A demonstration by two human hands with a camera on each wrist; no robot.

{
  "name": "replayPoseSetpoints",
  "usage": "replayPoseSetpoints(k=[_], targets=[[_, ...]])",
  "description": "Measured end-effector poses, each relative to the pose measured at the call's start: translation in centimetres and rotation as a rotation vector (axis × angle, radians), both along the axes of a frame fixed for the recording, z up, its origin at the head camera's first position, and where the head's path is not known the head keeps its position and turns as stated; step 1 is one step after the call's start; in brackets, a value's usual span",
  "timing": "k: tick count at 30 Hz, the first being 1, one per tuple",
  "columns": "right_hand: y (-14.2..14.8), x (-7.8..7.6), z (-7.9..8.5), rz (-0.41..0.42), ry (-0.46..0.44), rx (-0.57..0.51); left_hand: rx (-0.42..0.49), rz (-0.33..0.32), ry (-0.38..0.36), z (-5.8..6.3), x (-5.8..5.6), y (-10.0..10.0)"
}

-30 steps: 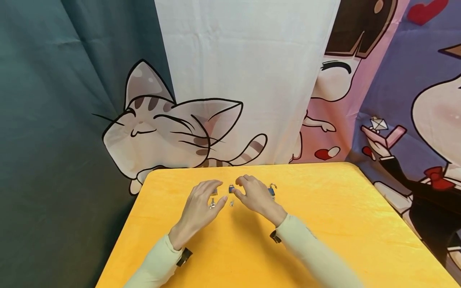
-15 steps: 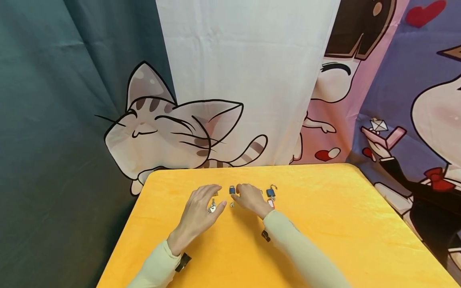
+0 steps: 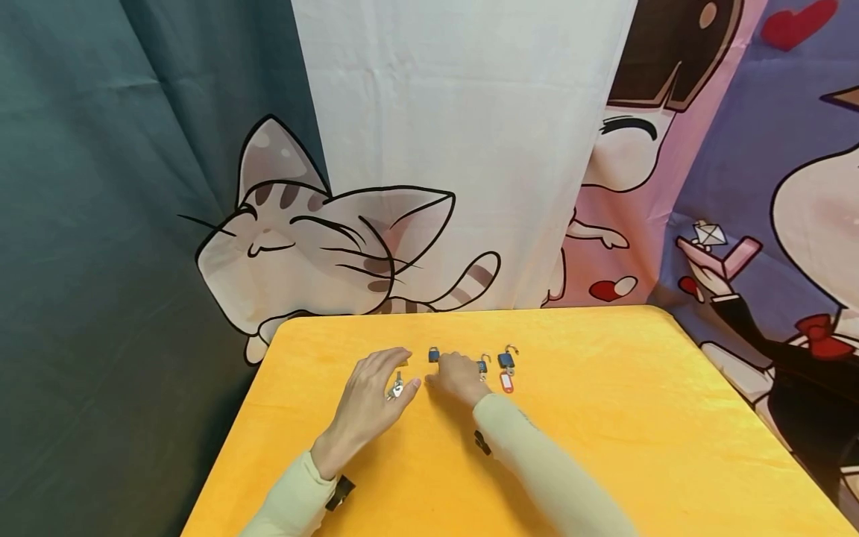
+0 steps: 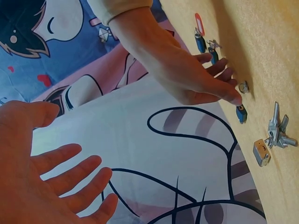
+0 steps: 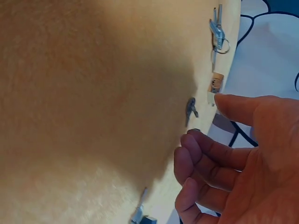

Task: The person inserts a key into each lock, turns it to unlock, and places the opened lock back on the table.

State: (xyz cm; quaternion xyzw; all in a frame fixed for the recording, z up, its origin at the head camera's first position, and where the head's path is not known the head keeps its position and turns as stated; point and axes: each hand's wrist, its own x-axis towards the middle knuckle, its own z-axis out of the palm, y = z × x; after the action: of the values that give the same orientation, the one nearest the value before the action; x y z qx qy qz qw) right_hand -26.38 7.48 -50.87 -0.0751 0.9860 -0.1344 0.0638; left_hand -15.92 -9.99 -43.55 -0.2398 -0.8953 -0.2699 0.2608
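My right hand [image 3: 459, 377] hovers low over the yellow table, fingers loosely bent, right beside a small blue padlock [image 3: 434, 355] whose shackle is closed. In the right wrist view a gap shows between thumb and fingers, and a small key [image 5: 190, 110] lies just past the fingertips. The padlock is mostly hidden there. My left hand [image 3: 369, 391] is held with fingers spread and nothing in it, near a bunch of silver keys [image 4: 278, 126] and a brass padlock [image 4: 261, 152].
Right of my right hand lie another blue padlock [image 3: 482, 365] and a larger blue padlock [image 3: 506, 361], both with raised shackles. A red-edged key tag [image 3: 506, 382] lies below the larger one. Printed cloth [image 3: 470, 149] hangs behind the table's far edge.
My right hand has moved left and down toward the table, uncovering the two padlocks with raised shackles and the red tag. My left hand has barely shifted.
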Motion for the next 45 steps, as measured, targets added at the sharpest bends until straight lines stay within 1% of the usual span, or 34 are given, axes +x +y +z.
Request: replayPoseSetpoints(k=[4,8,17,26,31,38,41,45], targets=[[-0.3,-0.1,-0.4,-0.006,-0.02,0.027,-0.004,-0.001,-0.015,-0.1,0.0,0.0],[-0.4,-0.2,-0.7,-0.012,-0.038,0.023,-0.003,0.001,-0.038,-0.3,0.0,-0.1],[-0.3,-0.4,-1.1,-0.032,-0.062,-0.043,-0.012,0.007,-0.055,-0.5,0.1,-0.1],[-0.2,-0.6,-1.0,-0.027,-0.097,-0.109,-0.017,0.006,-0.059,-0.7,0.1,-0.1],[0.1,-0.5,-1.0,-0.026,-0.118,-0.152,-0.014,0.003,-0.075,-0.9,0.1,-0.1],[0.9,-0.1,-0.2,-0.015,-0.133,-0.236,-0.013,0.004,-0.079,-0.8,0.3,-0.2],[1.4,-0.2,0.8,-0.009,-0.115,-0.262,-0.013,0.011,-0.085,-0.7,0.4,-0.2],[2.2,-0.3,2.3,0.007,-0.088,-0.264,-0.009,0.013,-0.09,-0.6,0.4,-0.2]])
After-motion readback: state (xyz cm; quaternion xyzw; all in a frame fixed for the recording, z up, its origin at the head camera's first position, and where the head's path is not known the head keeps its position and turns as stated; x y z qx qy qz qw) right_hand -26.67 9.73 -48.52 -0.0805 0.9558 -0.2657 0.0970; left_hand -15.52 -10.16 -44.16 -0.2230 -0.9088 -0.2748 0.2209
